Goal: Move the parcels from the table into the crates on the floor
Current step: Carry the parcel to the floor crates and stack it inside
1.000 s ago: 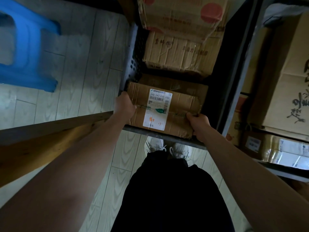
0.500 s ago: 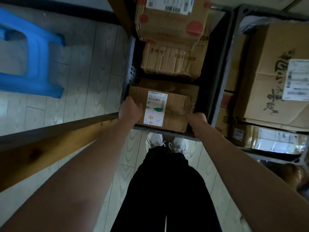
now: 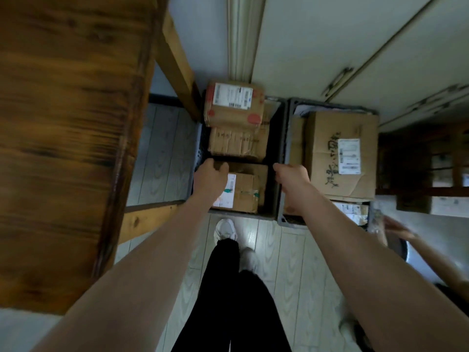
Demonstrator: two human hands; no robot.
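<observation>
Under you the floor (image 3: 286,262) is of pale planks with a wood grain. Your black trousers (image 3: 228,301) go down to a white shoe (image 3: 225,229) that stands on it; a second shoe (image 3: 247,256) just beside it is blurred. At the far wall a dark skirting (image 3: 165,99) runs along the bottom, and a pale vertical moulding (image 3: 239,39) goes up the wall. To the right of the moulding you see off-white cabinet doors (image 3: 317,47) with a long metal handle (image 3: 337,81). At the right edge stands a dark wooden rack (image 3: 416,196). Below it another person's hand (image 3: 398,228) shows, blurred, with spread fingers.
</observation>
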